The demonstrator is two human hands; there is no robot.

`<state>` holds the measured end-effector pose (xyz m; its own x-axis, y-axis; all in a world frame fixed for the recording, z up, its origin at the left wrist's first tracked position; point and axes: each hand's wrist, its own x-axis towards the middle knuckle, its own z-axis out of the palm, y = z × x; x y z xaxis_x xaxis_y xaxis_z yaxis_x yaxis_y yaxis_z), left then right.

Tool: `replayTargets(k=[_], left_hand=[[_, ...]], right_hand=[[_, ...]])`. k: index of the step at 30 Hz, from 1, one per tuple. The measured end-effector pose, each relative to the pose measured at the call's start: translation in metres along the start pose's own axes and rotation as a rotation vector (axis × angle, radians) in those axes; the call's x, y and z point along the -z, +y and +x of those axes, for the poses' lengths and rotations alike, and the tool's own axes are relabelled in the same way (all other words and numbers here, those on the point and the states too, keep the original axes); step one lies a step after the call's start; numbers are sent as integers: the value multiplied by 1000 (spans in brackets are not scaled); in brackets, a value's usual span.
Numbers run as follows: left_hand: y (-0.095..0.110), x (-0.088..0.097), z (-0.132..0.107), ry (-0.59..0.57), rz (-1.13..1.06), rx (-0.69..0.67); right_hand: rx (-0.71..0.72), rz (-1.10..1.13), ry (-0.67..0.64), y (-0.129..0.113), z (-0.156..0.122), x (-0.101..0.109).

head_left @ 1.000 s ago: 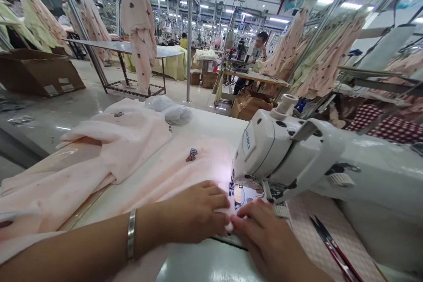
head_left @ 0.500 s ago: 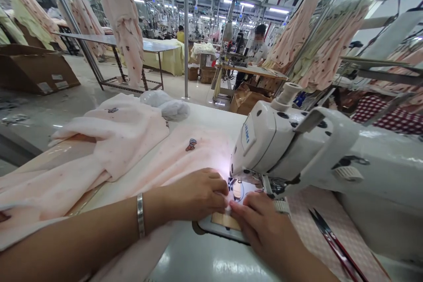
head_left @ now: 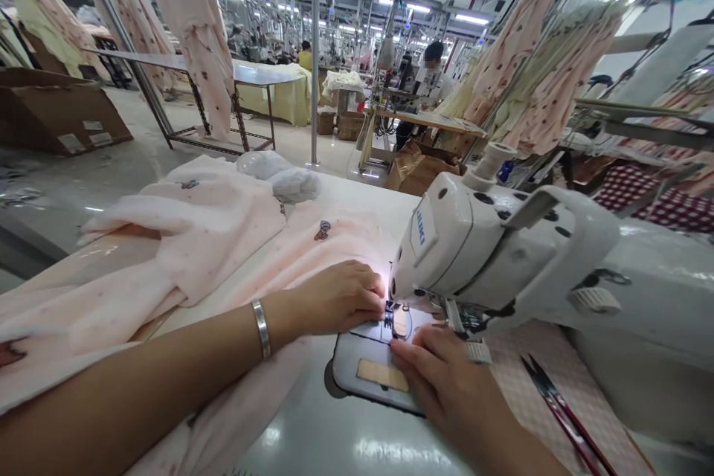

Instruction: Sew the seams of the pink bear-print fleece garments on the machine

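A white sewing machine point(head_left: 491, 253) stands on the table at the right. Pale pink printed fabric point(head_left: 223, 253) lies spread and bunched to its left. My left hand point(head_left: 335, 297) presses flat on the fabric's edge just left of the presser foot point(head_left: 397, 318), a metal bracelet on its wrist. My right hand point(head_left: 440, 379) rests on the grey needle plate point(head_left: 362, 372) in front of the foot, fingertips close to the needle. Whether fabric lies under those fingertips is unclear.
Red-handled scissors point(head_left: 563, 416) lie on the table to the right of my right hand. A white plastic bag point(head_left: 284, 175) sits at the table's far edge. Garments hang from overhead rails all round. A person point(head_left: 429, 78) sits at another machine farther back. Cardboard boxes point(head_left: 56, 111) stand at left.
The fabric's end has moved back past the foot, leaving the grey needle plate bare. My left hand slid away from me with it. The view shifted closer.
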<state>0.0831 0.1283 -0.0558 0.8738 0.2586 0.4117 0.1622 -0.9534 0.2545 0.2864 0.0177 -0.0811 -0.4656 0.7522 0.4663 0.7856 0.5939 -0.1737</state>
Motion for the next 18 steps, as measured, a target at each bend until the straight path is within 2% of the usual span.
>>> replayTargets(k=[7,10,12,15,17,18], left_hand=[[-11,1,5,14,-11,34],[-1,2,3,-2,13,80],[27,-2,-9,-4,43,148],[97,-15,-40,-31,151,346],[142,-24,-57,-61,245,400],[157,-25,-62,-65,274,420]], right_hand=[[-18,6,-31,-1,4,1],[22,-28,-50,-6,7,9],[75,-43,-70,-14,5,19],[164,-29,-100,-33,-8,28],[234,-39,-144,-48,-22,28],[235,-49,-158,-55,-30,25]])
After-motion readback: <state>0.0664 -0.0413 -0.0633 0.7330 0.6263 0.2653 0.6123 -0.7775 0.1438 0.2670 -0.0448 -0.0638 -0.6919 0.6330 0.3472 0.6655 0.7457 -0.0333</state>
